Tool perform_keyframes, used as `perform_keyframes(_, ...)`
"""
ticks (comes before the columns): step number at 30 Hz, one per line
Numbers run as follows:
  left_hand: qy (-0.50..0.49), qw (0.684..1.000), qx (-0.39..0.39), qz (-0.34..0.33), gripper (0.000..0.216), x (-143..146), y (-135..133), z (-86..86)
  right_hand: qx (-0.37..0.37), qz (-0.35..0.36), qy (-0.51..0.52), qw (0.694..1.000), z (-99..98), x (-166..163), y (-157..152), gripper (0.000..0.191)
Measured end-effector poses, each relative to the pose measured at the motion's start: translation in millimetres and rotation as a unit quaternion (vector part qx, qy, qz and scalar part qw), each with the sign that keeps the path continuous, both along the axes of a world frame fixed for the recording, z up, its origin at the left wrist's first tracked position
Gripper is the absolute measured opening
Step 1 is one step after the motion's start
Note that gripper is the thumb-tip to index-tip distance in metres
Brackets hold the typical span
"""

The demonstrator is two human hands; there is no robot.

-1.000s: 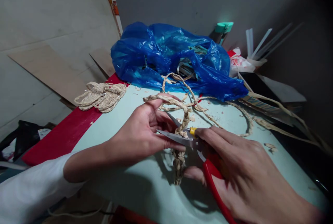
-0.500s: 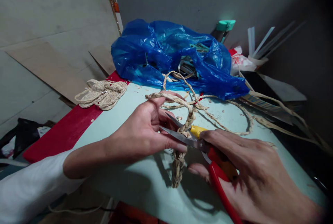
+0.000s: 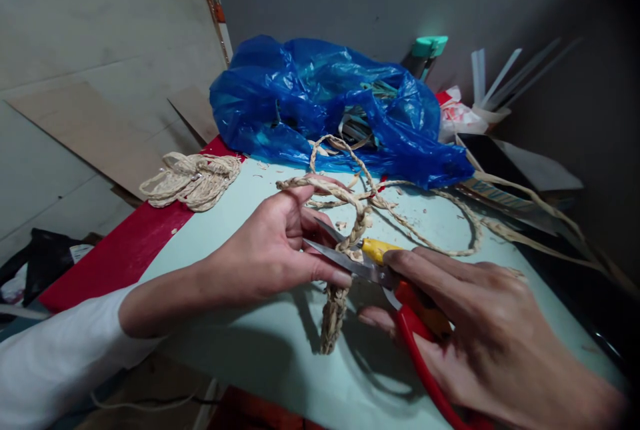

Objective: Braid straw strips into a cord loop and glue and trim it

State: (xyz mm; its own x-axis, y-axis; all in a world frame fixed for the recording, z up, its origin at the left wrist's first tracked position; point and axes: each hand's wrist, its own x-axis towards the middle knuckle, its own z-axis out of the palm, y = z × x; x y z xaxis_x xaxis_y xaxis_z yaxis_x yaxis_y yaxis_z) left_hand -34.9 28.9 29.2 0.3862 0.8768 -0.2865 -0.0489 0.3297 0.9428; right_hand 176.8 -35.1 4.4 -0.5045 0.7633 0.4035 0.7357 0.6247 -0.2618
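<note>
My left hand (image 3: 285, 243) pinches a braided straw cord (image 3: 361, 213) between thumb and fingers. Below the thumb hangs a thicker, rough stub of woven straw (image 3: 334, 320); whether it is one piece with the cord is hidden by the thumb. My right hand (image 3: 495, 330) grips a pair of scissors (image 3: 417, 343) with red and yellow handles. The blades are parted, their tips at my left fingers, and the cord passes by them close to the pivot. More of the braid (image 3: 345, 143) loops across the pale green tabletop (image 3: 250, 377).
A blue plastic bag (image 3: 310, 97) with strips inside lies at the back. On the red table edge (image 3: 115, 250) rests a coiled braid bundle (image 3: 197, 180). A dark box (image 3: 500, 157) and a cup of pale sticks (image 3: 493, 113) stand at the right. Straw scraps dot the tabletop.
The whole view has shifted slightly. Hands, cord and scissors keep nearly the same positions relative to each other, with the blades still parted around the cord.
</note>
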Motion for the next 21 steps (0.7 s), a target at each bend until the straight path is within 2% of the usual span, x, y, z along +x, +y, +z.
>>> perform_keyframes(3, 0.013, 1.000, 0.011, 0.000, 0.090, -1.1, 0.4, -0.2, -0.003, -0.001, -0.001, 1.000, -0.2, 0.6, 0.3, 0.018)
perform_keyframes(7, 0.014, 0.998, 0.045, -0.032, 0.081, -3.5, 1.9, -2.5, -0.002, -0.014, -0.001, 1.000, 2.3, -3.2, 3.3, 0.022)
perform_keyframes(14, -0.005, 0.998, 0.045, -0.047, 0.084, -5.2, 3.1, -4.5, -0.009, -0.026, -0.007, 1.000, 2.8, -5.7, 3.3, 0.026)
perform_keyframes(21, -0.020, 0.996, 0.062, -0.063, 0.078, -3.9, 1.1, -1.8, -0.004, -0.015, 0.011, 1.000, 2.0, -4.2, 0.0, 0.016)
